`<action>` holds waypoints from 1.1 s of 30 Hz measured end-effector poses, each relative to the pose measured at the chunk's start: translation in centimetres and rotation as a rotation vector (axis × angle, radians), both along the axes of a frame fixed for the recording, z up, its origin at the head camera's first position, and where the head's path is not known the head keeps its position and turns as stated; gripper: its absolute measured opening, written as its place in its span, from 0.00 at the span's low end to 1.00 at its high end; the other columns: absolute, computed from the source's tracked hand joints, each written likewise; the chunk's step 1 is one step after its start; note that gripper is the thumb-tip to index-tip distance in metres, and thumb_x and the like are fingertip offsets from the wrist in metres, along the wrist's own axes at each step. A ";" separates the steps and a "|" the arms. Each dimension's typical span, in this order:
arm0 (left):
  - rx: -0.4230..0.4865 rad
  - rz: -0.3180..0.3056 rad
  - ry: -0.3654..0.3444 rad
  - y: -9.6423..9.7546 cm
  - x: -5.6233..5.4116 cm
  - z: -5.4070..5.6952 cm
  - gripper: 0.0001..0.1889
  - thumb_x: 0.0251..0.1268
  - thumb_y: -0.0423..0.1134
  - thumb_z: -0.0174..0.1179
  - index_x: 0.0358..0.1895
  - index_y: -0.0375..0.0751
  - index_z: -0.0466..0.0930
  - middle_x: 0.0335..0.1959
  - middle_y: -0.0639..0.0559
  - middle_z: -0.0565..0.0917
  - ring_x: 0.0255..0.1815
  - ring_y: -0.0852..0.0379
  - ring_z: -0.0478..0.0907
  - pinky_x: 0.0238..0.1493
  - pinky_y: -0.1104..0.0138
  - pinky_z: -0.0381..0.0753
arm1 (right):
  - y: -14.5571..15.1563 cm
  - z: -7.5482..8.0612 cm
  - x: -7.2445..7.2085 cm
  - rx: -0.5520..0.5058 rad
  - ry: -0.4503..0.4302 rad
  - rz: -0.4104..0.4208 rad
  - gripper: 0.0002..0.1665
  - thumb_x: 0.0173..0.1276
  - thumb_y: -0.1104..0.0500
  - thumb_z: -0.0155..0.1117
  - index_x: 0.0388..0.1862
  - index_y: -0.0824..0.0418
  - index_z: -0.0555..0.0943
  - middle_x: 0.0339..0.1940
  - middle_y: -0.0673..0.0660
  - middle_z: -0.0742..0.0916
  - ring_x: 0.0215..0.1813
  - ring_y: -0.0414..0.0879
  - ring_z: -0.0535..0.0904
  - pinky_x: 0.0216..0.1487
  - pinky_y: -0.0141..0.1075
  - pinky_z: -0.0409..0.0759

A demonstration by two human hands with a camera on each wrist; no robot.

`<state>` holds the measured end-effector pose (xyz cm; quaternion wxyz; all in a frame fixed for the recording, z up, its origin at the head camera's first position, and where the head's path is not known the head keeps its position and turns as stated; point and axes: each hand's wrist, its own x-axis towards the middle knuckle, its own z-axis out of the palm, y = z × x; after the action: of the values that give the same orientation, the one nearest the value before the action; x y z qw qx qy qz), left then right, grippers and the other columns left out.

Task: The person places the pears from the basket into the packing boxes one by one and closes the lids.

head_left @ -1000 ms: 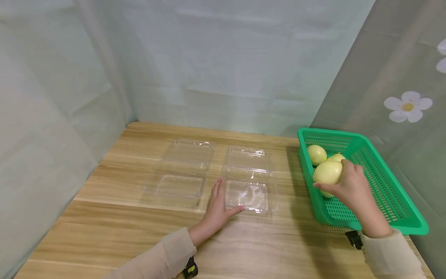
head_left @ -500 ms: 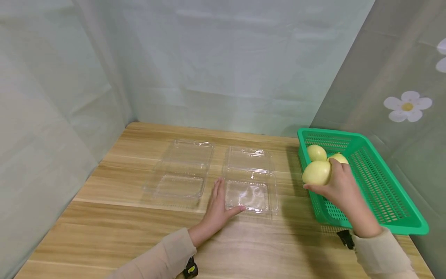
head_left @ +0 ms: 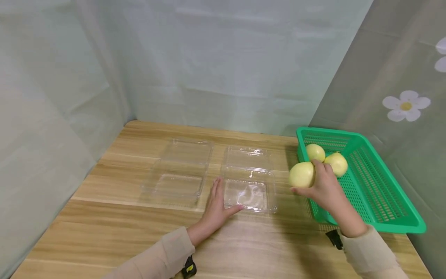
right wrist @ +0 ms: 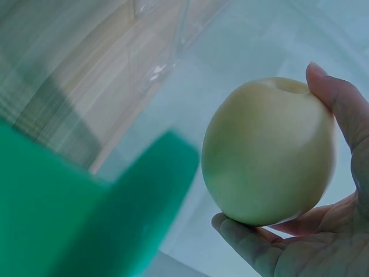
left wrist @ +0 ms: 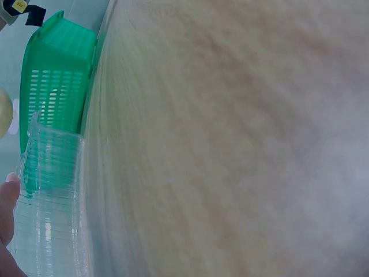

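In the head view my right hand (head_left: 324,188) holds a pale yellow, pear-like fruit (head_left: 301,175) above the left rim of the green basket (head_left: 386,182). Thumb and fingers grip it from opposite sides; a dimple shows at one end of the fruit (right wrist: 268,153) in the right wrist view. Two more such fruits, one at the back (head_left: 315,152) and one beside it (head_left: 336,164), lie in the basket. My left hand (head_left: 216,211) lies with straight fingers along the left side of an open clear plastic box (head_left: 273,193), its thumb at the front edge.
A second clear clamshell box (head_left: 178,195) stands open to the left, its lid folded back. Both boxes and the basket are on a wooden table (head_left: 122,232). Pale curtains (head_left: 223,69) hang behind and at the sides.
My right hand has carried the fruit leftward from over the basket to past its left rim, uncovering the fruits behind. The left hand has stayed at the box.
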<state>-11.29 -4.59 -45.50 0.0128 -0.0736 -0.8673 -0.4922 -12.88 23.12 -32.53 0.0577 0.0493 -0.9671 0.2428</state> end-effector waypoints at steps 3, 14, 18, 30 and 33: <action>0.002 -0.003 0.003 0.0 -0.1 0.0 0.57 0.50 0.49 0.71 0.74 0.29 0.41 0.76 0.33 0.42 0.75 0.34 0.41 0.72 0.41 0.48 | -0.5 -0.2 0.0 -0.007 0.020 0.020 0.58 0.42 0.54 0.81 0.64 0.79 0.59 0.53 0.80 0.70 0.48 0.71 0.73 0.43 0.63 0.76; 0.001 -0.006 0.003 0.0 0.0 0.1 0.57 0.50 0.50 0.71 0.74 0.28 0.41 0.76 0.32 0.43 0.75 0.33 0.42 0.72 0.40 0.49 | -2.3 -0.4 -0.3 -0.012 0.005 0.052 0.59 0.42 0.53 0.81 0.65 0.79 0.59 0.56 0.79 0.69 0.52 0.71 0.72 0.47 0.64 0.76; -0.004 -0.003 0.008 0.0 -0.1 0.1 0.57 0.49 0.50 0.71 0.74 0.28 0.41 0.75 0.31 0.43 0.75 0.33 0.42 0.72 0.41 0.49 | -2.8 -0.5 -0.4 -0.010 -0.004 0.063 0.60 0.42 0.51 0.81 0.65 0.78 0.59 0.56 0.78 0.69 0.53 0.71 0.71 0.48 0.64 0.75; -0.003 0.003 0.032 0.0 -0.2 -0.1 0.58 0.48 0.49 0.72 0.73 0.26 0.42 0.74 0.29 0.45 0.74 0.32 0.45 0.72 0.42 0.50 | -4.0 -1.1 -0.7 -0.014 0.006 0.099 0.59 0.42 0.53 0.81 0.65 0.77 0.60 0.55 0.77 0.71 0.52 0.69 0.73 0.49 0.61 0.76; -0.008 0.004 0.020 0.0 -0.1 -0.1 0.58 0.48 0.50 0.72 0.73 0.27 0.42 0.75 0.30 0.44 0.75 0.32 0.44 0.72 0.42 0.50 | -4.3 -1.4 -0.7 -0.008 0.004 0.111 0.59 0.42 0.53 0.81 0.66 0.77 0.59 0.56 0.77 0.71 0.52 0.69 0.73 0.49 0.61 0.77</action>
<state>-11.40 -4.61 -45.60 0.0222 -0.0766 -0.8692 -0.4879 -13.63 18.80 -33.90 0.0464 0.1029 -0.9618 0.2495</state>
